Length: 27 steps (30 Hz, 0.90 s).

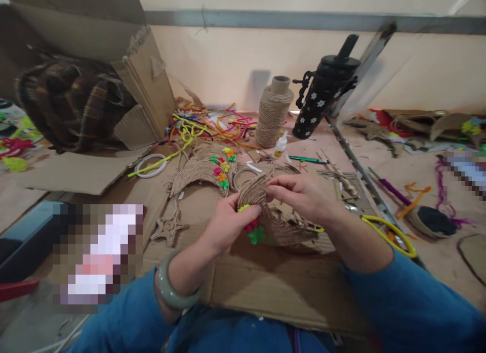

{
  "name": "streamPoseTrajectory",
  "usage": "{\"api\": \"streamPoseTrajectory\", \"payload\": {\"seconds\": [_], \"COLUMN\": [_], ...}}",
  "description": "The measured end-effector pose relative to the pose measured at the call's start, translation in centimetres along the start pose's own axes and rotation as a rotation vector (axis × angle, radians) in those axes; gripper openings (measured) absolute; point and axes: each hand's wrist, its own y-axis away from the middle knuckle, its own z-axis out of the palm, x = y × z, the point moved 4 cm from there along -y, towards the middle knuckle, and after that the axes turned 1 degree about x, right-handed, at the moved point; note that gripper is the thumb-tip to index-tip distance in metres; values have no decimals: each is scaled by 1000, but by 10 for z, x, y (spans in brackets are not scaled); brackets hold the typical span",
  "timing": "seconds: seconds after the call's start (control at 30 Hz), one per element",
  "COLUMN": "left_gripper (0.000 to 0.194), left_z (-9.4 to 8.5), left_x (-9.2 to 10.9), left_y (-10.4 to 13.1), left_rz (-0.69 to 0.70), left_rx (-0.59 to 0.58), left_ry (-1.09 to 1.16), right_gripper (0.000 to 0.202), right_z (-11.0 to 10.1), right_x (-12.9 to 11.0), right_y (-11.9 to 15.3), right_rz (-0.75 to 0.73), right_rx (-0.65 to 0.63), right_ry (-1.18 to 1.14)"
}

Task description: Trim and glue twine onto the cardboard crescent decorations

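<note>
My left hand [232, 217] is closed on a curved piece wrapped in brown twine [252, 192], its thumb over yellow, pink and green fuzzy flowers [256, 233] on the piece. My right hand [290, 191] pinches at the upper right edge of the same piece, thumb and forefinger together; what lies between these fingertips is too small to make out. Behind and left lie twine crescents [199, 172] with coloured flowers. A twine star [170, 228] rests on the cardboard at the left. More twine pieces [290, 232] are under and beside my right hand.
A twine spool [269, 116], a small glue bottle [281, 144] and a black tumbler [321, 97] stand behind. Colourful pipe cleaners [197, 130] lie by an open cardboard box [146, 90]. Yellow-handled scissors [395, 239] are at the right, a blurred-out phone-like item [102, 257] at the left.
</note>
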Motion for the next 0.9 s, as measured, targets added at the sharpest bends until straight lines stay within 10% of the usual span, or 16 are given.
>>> {"api": "streamPoseTrajectory", "payload": {"seconds": [0.9], "left_gripper": [20], "left_z": [-4], "left_x": [-3], "left_y": [-2], "left_rz": [-29], "left_rx": [87], "left_ry": [9], "right_gripper": [13], "right_z": [5], "right_x": [-9], "right_y": [3], "right_rz": [-5], "right_rx": [14], "right_ry": [114]}}
